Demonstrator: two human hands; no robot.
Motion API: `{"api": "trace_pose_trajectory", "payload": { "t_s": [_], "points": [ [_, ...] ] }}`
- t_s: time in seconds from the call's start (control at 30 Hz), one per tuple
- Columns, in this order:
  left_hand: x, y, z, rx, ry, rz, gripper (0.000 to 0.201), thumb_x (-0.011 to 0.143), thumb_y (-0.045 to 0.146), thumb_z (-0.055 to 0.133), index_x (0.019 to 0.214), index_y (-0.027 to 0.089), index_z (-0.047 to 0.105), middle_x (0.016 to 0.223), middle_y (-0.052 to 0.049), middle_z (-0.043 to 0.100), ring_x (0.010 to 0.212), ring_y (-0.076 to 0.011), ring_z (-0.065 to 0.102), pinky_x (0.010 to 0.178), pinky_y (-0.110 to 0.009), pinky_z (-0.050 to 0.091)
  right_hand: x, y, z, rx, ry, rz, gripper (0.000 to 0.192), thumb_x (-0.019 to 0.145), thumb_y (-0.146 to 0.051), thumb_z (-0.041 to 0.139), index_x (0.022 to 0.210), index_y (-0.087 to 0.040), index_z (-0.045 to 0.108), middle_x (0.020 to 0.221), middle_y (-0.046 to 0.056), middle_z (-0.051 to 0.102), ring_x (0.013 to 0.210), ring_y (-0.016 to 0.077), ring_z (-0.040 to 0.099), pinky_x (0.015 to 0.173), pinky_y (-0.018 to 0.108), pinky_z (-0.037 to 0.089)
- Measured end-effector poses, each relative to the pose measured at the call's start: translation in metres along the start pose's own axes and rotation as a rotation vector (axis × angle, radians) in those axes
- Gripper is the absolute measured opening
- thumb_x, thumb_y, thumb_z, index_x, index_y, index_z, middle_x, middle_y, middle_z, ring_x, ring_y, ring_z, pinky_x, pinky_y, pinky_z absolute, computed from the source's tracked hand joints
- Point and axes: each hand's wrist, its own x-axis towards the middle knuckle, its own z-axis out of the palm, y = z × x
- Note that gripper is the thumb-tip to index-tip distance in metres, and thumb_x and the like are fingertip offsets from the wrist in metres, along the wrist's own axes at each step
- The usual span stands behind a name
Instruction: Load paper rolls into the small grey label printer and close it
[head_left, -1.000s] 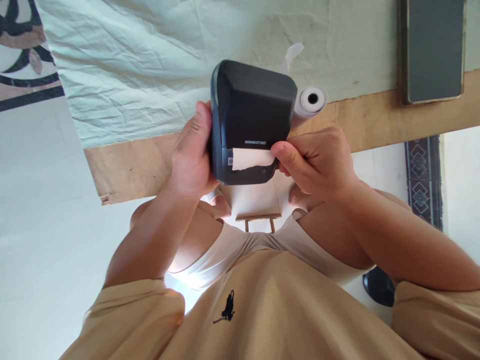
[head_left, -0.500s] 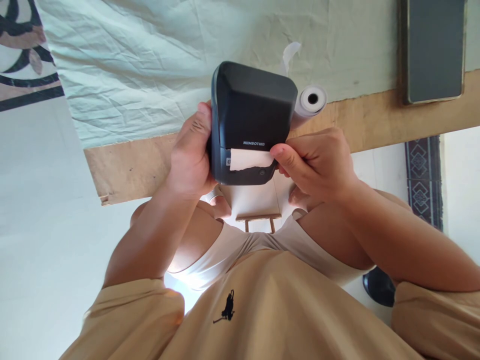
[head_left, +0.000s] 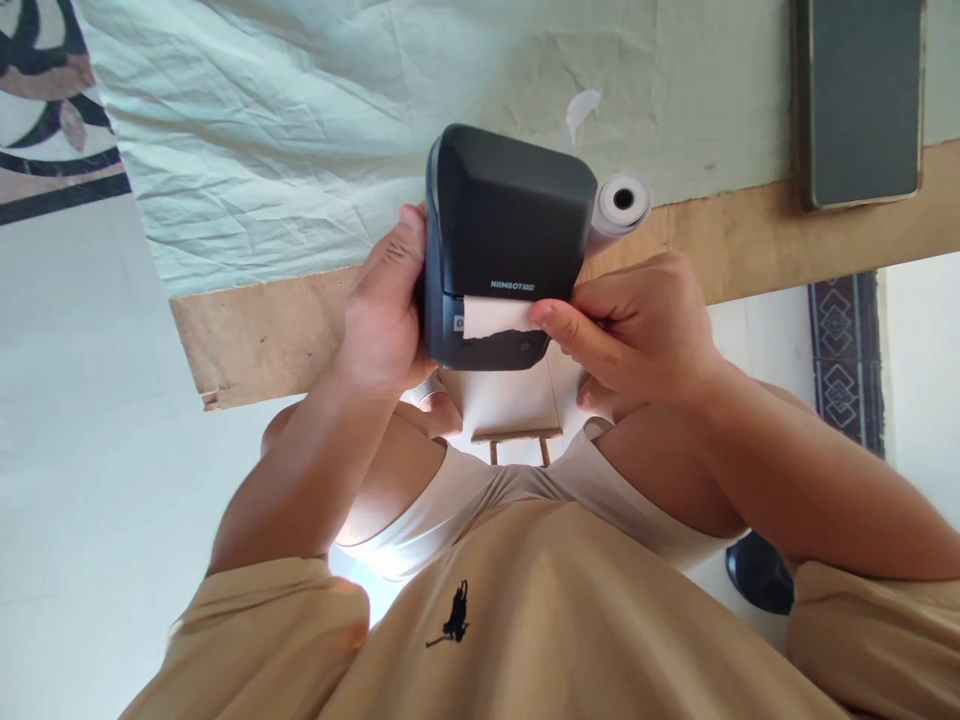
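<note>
A black label printer [head_left: 514, 220] marked NIIMBOT is held up over the table's near edge, tilted slightly. My left hand [head_left: 386, 310] is closed round its left side, thumb along the edge and the other fingers hidden behind. White label paper [head_left: 491, 316] with a ragged torn edge sticks out of the front slot. At the slot's right end my right hand [head_left: 637, 325] has its thumb on the paper, with the other fingers curled by the printer's corner. Just behind the printer lies a white paper roll [head_left: 624, 200] with a dark core hole, partly covered.
A pale green cloth [head_left: 300, 130] covers most of the wooden table [head_left: 247, 345]. A curled scrap of white paper [head_left: 581, 112] lies on the cloth. Toward the right edge rests a dark phone-like slab [head_left: 862, 100]. Below the table is a small wooden stool [head_left: 517, 435].
My right thumb has slid a little left along the label paper, covering more of it. The printer has shifted very slightly right in view, still in my left hand.
</note>
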Motion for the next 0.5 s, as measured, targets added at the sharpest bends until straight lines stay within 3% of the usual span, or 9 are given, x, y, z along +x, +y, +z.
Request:
{"api": "trace_pose_trajectory", "payload": {
  "t_s": [0.2, 0.3, 0.4, 0.5],
  "points": [
    [-0.002, 0.000, -0.002, 0.010, -0.042, -0.026, 0.054, 0.087, 0.057, 0.038, 0.101, 0.011, 0.063, 0.094, -0.009, 0.069, 0.105, -0.0198, 0.063, 0.098, -0.031, 0.049, -0.003, -0.003, -0.002, 0.043, 0.058, -0.013, 0.059, 0.085, -0.049, 0.050, 0.042, -0.009, 0.047, 0.037, 0.000, 0.037, 0.040, -0.0018, 0.031, 0.046, 0.023, 0.012],
    [-0.002, 0.001, 0.006, 0.065, -0.027, -0.012, 0.051, 0.087, 0.058, 0.037, 0.098, 0.015, 0.062, 0.091, -0.007, 0.068, 0.107, -0.0209, 0.062, 0.097, -0.032, 0.049, -0.005, -0.003, -0.003, 0.078, 0.181, -0.116, 0.055, 0.087, -0.043, 0.051, 0.043, -0.009, 0.047, 0.037, -0.001, 0.036, 0.039, -0.0022, 0.033, 0.045, 0.023, 0.012],
    [-0.003, 0.002, 0.016, 0.264, 0.052, -0.003, 0.062, 0.087, 0.063, 0.021, 0.092, 0.016, 0.061, 0.080, -0.005, 0.064, 0.108, -0.0246, 0.062, 0.090, -0.035, 0.051, -0.006, -0.004, -0.005, 0.145, 0.309, -0.226, 0.048, 0.088, -0.036, 0.051, 0.047, -0.010, 0.048, 0.037, -0.002, 0.035, 0.038, -0.0022, 0.033, 0.044, 0.022, 0.011],
    [-0.006, 0.003, 0.017, 0.292, 0.055, 0.001, 0.060, 0.086, 0.062, 0.021, 0.093, 0.016, 0.059, 0.080, -0.007, 0.062, 0.102, -0.0237, 0.062, 0.083, -0.033, 0.051, -0.005, -0.005, -0.008, 0.110, 0.394, -0.246, 0.041, 0.090, -0.031, 0.046, 0.054, -0.012, 0.051, 0.043, -0.003, 0.041, 0.043, -0.0008, 0.039, 0.044, 0.019, 0.020]
  ]
}}
